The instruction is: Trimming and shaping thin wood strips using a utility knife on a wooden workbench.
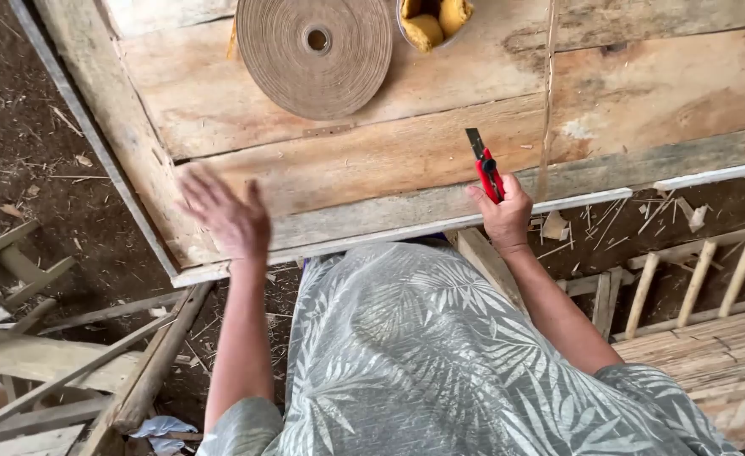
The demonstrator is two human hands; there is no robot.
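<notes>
my right hand (pixel 506 213) is closed around a red utility knife (pixel 485 166) at the near edge of the wooden table (pixel 440 160); its long axis runs away from me, blade tip pointing up and slightly left. my left hand (pixel 225 215) is open, fingers spread, holding nothing, blurred over the table's near edge. further in on the table lies a coiled strip roll (pixel 315 51), a container (pixel 434 21) just right of it.

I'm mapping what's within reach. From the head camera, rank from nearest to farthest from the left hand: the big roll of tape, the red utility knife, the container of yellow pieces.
From the left hand:
1. Roll of tape, above it, slightly right.
2. Container of yellow pieces, at the top edge.
3. Red utility knife, far right, in the right hand.
</notes>
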